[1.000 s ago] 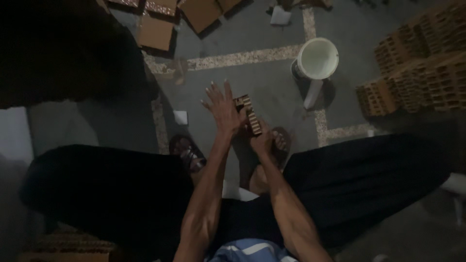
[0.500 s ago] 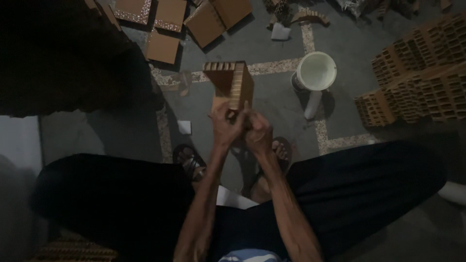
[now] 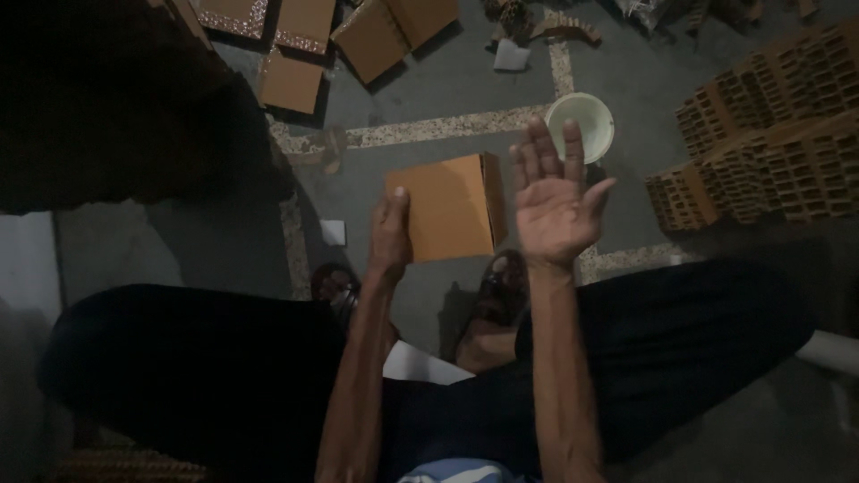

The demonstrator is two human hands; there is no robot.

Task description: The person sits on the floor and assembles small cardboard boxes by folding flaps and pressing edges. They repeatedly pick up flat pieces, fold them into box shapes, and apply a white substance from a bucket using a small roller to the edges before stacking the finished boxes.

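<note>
My left hand [image 3: 390,234] grips an orange clay block [image 3: 445,207] by its near left edge and holds it up flat side toward me, above the floor between my knees. My right hand [image 3: 555,199] is open, palm facing me and fingers spread, just to the right of the block and not touching it. Both forearms reach up from my lap over dark trousers. My sandalled feet [image 3: 497,295] rest on the floor below the block.
A white bucket [image 3: 582,123] stands behind my right hand. Stacks of hollow clay bricks [image 3: 769,143] fill the right side. Several flat orange tiles [image 3: 358,36] lie at the top. A dark mass [image 3: 107,107] covers the upper left. The floor is grey with pale pebbled strips [image 3: 429,130].
The block has been raised from the floor and turned from its ribbed end to its flat face. My right hand has let go and opened to the right; my left hand keeps hold.
</note>
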